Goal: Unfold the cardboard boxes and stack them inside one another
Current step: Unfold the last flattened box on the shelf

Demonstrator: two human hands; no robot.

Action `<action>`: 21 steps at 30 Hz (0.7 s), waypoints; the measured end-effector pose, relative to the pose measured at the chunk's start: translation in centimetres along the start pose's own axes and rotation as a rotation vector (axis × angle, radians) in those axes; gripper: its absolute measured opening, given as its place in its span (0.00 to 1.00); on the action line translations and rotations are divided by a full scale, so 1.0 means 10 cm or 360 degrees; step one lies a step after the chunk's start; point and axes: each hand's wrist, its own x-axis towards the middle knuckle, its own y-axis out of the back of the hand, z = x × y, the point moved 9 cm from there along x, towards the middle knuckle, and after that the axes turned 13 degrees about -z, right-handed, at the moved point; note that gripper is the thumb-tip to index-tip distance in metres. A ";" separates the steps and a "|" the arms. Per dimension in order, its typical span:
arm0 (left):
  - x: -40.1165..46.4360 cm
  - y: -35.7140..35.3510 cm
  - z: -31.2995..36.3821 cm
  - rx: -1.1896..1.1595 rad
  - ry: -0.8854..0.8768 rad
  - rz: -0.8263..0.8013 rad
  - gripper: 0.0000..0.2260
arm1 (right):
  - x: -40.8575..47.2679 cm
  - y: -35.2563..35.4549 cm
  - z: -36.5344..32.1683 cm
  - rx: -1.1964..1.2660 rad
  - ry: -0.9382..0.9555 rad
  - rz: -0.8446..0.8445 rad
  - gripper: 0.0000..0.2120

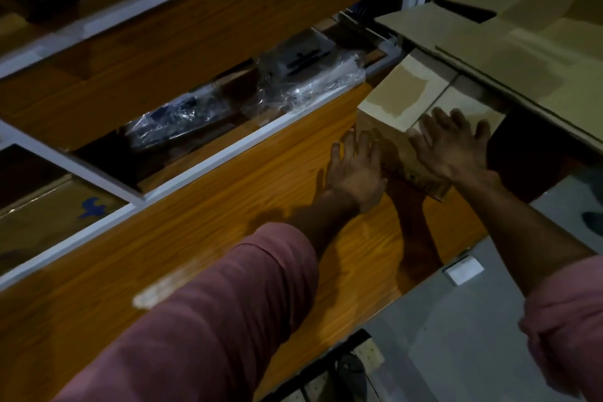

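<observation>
the wooden desk (195, 238) fills the view from seven o'clock to one o'clock, with a white-framed shelf (208, 153) along its far side. at two o'clock large flattened cardboard sheets (522, 52) overhang the small cardboard box (401, 98), which sits on the desk at its right end. the right hand (453, 143) lies on the box's near top edge, fingers spread and straight; the left hand (355, 170) touches its near left face, fingers apart and slightly bent. to move it well, i'd press from both sides evenly and draw it toward six o'clock, where the desk is open. the overhang crowds the far side, and the desk edge drops off at four o'clock.
</observation>
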 end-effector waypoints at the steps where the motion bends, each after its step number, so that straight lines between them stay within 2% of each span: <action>1: 0.05 0.03 0.01 0.0022 0.0001 0.0019 0.35 | 0.00 -0.02 -0.02 -0.0021 -0.0006 -0.0023 0.38; 4: 0.15 0.11 0.04 0.0106 -0.0020 0.0057 0.35 | -0.07 -0.10 -0.18 -0.0061 0.0030 -0.0026 0.41; 9: 0.19 0.13 -0.04 0.0110 -0.0054 -0.0027 0.35 | -0.25 -0.26 -0.61 -0.0135 0.0132 -0.0049 0.34; 11: 0.15 0.01 -0.14 0.0062 -0.0027 -0.0112 0.38 | -0.35 -0.28 -0.78 -0.0103 0.0211 -0.0046 0.34; 14: -0.01 -0.14 -0.33 -0.0011 0.0057 -0.0160 0.42 | -0.50 -0.32 -1.00 -0.0072 0.0309 -0.0051 0.35; 18: -0.38 -0.27 -0.59 0.0010 0.0154 -0.0161 0.46 | -0.76 -0.38 -1.35 -0.0044 0.0463 -0.0010 0.32; 21: -0.79 -0.39 -0.84 -0.0061 0.0251 -0.0127 0.44 | -1.00 -0.48 -1.71 -0.0019 0.0603 -0.0049 0.31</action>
